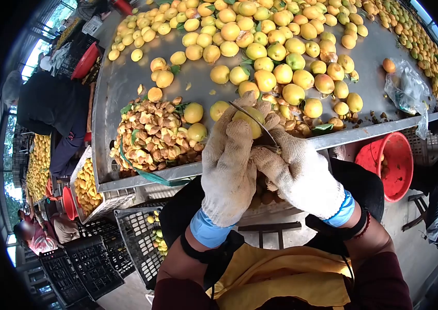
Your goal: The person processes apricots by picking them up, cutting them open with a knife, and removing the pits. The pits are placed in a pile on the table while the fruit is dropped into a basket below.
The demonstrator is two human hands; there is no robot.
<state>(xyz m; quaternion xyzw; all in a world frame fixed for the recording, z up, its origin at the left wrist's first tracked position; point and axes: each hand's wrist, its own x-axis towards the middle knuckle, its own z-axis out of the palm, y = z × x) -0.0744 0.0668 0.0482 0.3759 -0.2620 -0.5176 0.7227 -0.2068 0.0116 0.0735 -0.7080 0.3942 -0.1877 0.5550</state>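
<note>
My left hand [229,165], in a stained white knit glove, grips a yellow fruit [250,123] above the near edge of the metal table [384,126]. Gloved as well, my right hand [299,168] is closed on a thin curved knife [260,125], whose dark blade lies across the fruit. The knife's handle is mostly hidden by the fingers. Left of my hands is a heap of brown pits [152,135], with a few whole fruits beside it. Many yellow fruits [291,46] are spread over the table beyond my hands.
At the right are a clear plastic bag [407,90] and a red bucket [392,165]. Black crates [87,268] stand lower left, near a white crate of cut fruit [87,186]. People in dark clothes [56,103] are at the left and far right. A green strap [152,177] hangs over the table edge.
</note>
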